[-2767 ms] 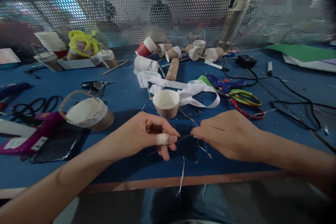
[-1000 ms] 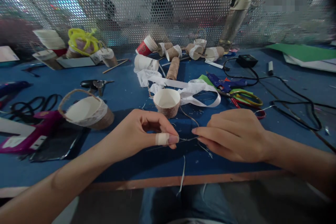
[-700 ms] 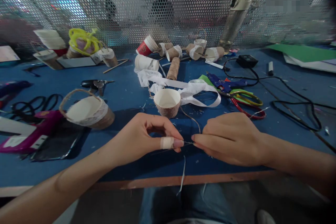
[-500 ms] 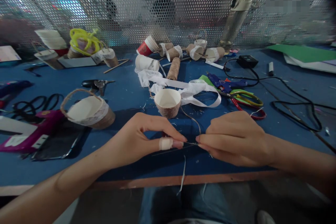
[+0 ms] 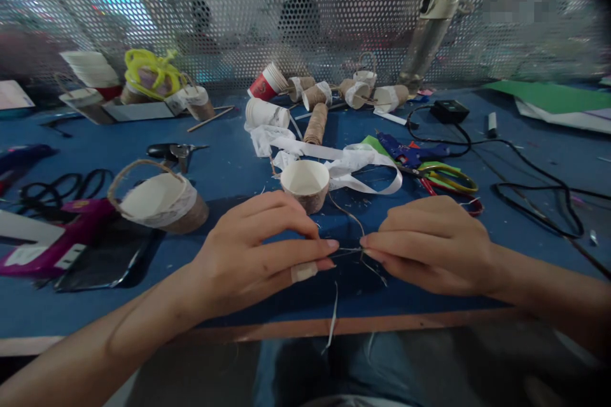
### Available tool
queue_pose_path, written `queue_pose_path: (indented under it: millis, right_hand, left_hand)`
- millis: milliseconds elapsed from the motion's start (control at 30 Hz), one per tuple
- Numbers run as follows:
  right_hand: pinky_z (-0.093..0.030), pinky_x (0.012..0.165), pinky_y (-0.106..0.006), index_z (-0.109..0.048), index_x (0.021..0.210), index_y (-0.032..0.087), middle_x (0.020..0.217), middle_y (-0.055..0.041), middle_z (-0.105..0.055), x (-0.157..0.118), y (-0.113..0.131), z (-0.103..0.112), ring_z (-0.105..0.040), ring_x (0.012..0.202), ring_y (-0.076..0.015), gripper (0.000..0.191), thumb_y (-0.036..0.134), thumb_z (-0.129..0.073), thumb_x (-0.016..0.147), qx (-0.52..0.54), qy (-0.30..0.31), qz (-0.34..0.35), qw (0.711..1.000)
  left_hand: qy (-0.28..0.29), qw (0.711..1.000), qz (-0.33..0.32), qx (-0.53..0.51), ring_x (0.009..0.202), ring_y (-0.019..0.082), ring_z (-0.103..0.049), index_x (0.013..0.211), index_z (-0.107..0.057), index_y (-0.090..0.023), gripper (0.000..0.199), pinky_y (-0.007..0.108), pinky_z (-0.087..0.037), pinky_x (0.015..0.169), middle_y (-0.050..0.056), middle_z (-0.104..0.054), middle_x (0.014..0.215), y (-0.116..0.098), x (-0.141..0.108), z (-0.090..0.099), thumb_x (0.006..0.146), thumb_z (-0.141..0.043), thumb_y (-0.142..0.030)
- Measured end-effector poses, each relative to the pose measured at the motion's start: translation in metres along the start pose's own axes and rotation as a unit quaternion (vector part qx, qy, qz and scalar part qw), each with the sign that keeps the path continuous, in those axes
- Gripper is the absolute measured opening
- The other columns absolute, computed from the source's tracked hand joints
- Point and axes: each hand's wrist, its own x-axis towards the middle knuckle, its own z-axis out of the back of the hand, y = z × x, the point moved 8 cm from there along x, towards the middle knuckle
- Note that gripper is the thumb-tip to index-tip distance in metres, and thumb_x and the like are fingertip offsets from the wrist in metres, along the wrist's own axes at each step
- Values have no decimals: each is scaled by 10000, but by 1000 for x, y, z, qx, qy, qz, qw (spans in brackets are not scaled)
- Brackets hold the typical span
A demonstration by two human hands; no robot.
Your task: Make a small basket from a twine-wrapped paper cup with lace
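I found the thin strand (image 5: pixel 350 249) just below the centre of the frame, spanning the short gap between both hands, over the blue table (image 5: pixel 229 165). Right hand (image 5: pixel 434 245): thumb and forefinger were pinched on the strand, other fingers curled in. Left hand (image 5: pixel 262 245): thumb, wearing a bandage (image 5: pixel 304 271), and forefinger stood narrowly parted where the strand met them; I could not confirm a firm hold.

A brown cord (image 5: pixel 351 215) curved from beside the brown-wrapped cup (image 5: pixel 305 186), mid-frame, towards the right fingertips. Whether it joined the strand, I could not tell.

Assessment: the work called for light, even tension, with my right pinch steady as an anchor and my left fingertips working close to it. I judged a slack left pinch the chief risk, since fine strands could spring apart; a hard pull could have tipped the cup, if attached.
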Motion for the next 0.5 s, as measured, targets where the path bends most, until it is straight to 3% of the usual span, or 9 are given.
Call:
queue_pose_path:
  millis: [167,300,400,500]
  right_hand:
    - [-399,567,-283,-631,1010,182,744,21,-701,1,3,1,-618,635,-105,33,176,-599,1005,-45,3,25,999]
    - [-375,545,-302,-651,1026,165,731,20,-697,0,8,-1,-571,607,-112,59,158,-599,1000,-93,10,63,994]
    - [-326,514,-317,-689,990,155,725,19,-685,-1,13,-6,-521,596,-111,132,109,-566,995,-139,39,92,985]
    - [-323,503,-319,-719,985,150,712,22,-663,-3,19,-11,-504,600,-113,173,97,-554,985,-156,74,125,977]
  left_hand:
    - [-11,1000,-9,-5,831,146,-693,955,-775,-127,82,279,-602,864,57,-773,880,0,-3,-2,958,-710,-178]
    - [8,991,79,-109,821,147,-723,1001,-792,-140,97,245,-602,798,57,-791,880,13,-3,-9,942,-715,-143]
    - [43,957,198,-209,779,126,-746,984,-824,-194,104,180,-597,727,21,-811,869,30,-7,-18,912,-754,-168]
    - [90,888,322,-315,729,115,-765,907,-842,-232,81,141,-604,691,-13,-820,822,45,-17,-34,881,-777,-192]
